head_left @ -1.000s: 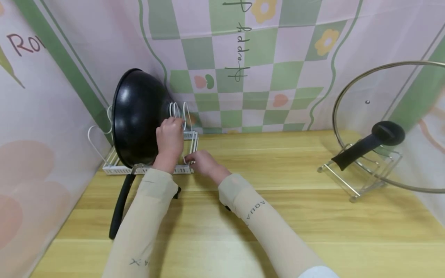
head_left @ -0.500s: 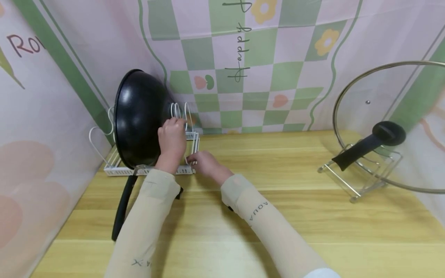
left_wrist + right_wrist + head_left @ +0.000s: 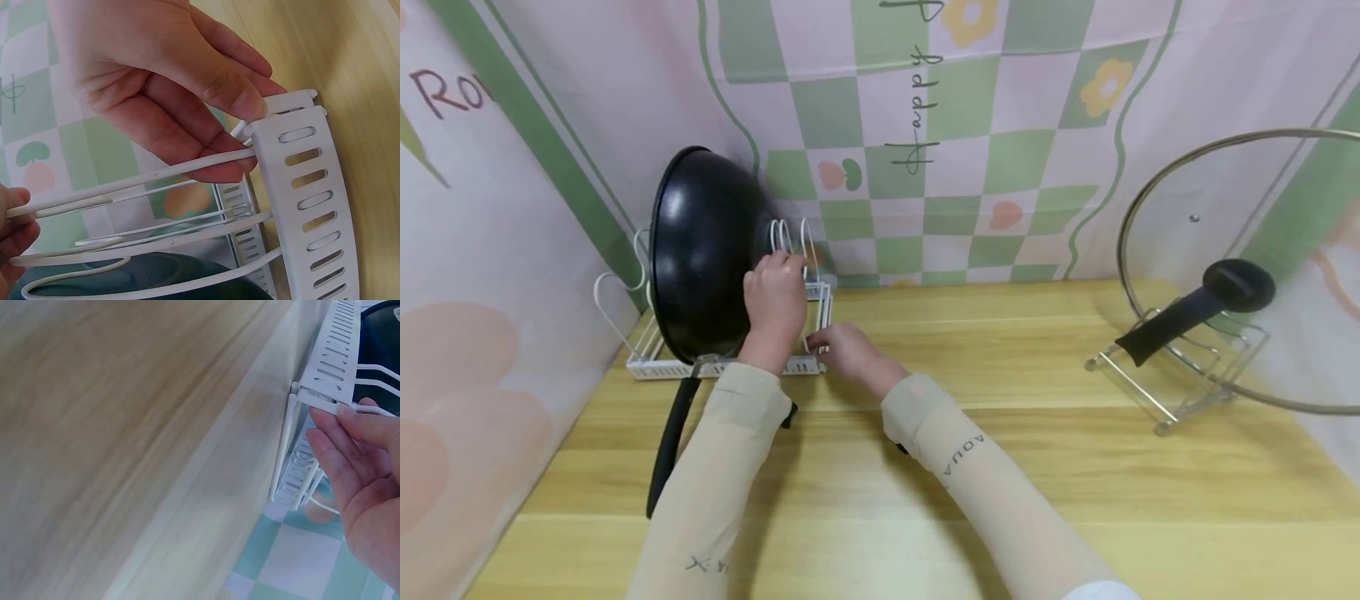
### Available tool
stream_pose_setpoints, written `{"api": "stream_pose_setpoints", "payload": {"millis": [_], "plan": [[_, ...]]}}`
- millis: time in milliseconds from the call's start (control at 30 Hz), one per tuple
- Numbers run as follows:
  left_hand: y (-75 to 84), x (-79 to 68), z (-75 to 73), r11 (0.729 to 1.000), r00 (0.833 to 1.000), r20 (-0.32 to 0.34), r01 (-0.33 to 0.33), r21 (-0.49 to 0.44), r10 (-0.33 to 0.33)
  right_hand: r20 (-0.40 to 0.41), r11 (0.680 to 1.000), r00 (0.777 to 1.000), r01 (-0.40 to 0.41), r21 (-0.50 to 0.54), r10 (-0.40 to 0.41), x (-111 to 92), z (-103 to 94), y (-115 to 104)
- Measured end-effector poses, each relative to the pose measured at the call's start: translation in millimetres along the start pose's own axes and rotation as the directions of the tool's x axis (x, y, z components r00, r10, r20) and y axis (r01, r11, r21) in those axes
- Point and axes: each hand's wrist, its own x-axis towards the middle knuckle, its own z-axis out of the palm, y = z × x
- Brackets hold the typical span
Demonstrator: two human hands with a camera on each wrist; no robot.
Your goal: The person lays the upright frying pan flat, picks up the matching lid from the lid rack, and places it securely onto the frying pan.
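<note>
A black wok (image 3: 700, 250) stands on its side in a white wire rack (image 3: 651, 369), its black handle (image 3: 672, 442) pointing toward me. My left hand (image 3: 775, 296) grips the upper loops of the rack's wire dividers, right of the wok. At the left edge of the left wrist view its fingertips (image 3: 15, 215) close round the white wires (image 3: 144, 178). Low at the rack's right end, my right hand (image 3: 850, 346) pinches the foot of a divider. The right wrist view has its thumb and fingers at the corner of the slotted rail (image 3: 334, 356).
To the right, a glass lid (image 3: 1195, 150) with a metal rim leans upright in a small metal stand (image 3: 1138, 392). A black handle-like piece (image 3: 1195, 312) sticks out in front of it. Printed cloth (image 3: 955, 192) hangs behind the wooden table (image 3: 1000, 350).
The rack and wok have shifted slightly to the right, with both hands staying on the rack. The lid and its stand keep their place.
</note>
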Motion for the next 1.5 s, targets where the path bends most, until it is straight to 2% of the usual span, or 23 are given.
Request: {"api": "stream_pose_setpoints", "payload": {"millis": [133,433,833,1000,1300,1500], "plan": [[0.3,0.0,-0.2,1.0,1.0,-0.022,-0.007,0.0,0.007,0.0,1.0,1.0,-0.004,0.013,0.004,-1,-1.1,-1],[4.9,0.8,-1.4,1.0,1.0,0.011,-0.014,0.002,0.014,0.008,0.997,0.999,-0.039,0.069,0.038,-4,-3.6,1],[9.9,0.0,1.1,1.0,0.999,-0.022,-0.023,0.009,0.023,0.0,0.999,1.0,-0.019,0.033,0.019,-7,-5.1,5],[12.5,-0.2,0.9,0.999,1.0,-0.016,-0.019,0.03,0.02,-0.002,0.999,1.0,-0.026,0.043,0.026,-7,-5.3,7],[17.3,2.3,2.9,0.995,0.996,-0.038,-0.072,0.07,0.075,0.01,0.997,0.999,-0.04,0.07,0.039,-8,-6.5,12],[20.1,3.1,2.8,0.995,0.997,-0.032,-0.071,0.073,0.073,0.016,0.996,0.999,-0.046,0.078,0.045,-10,-7.9,14]]}}
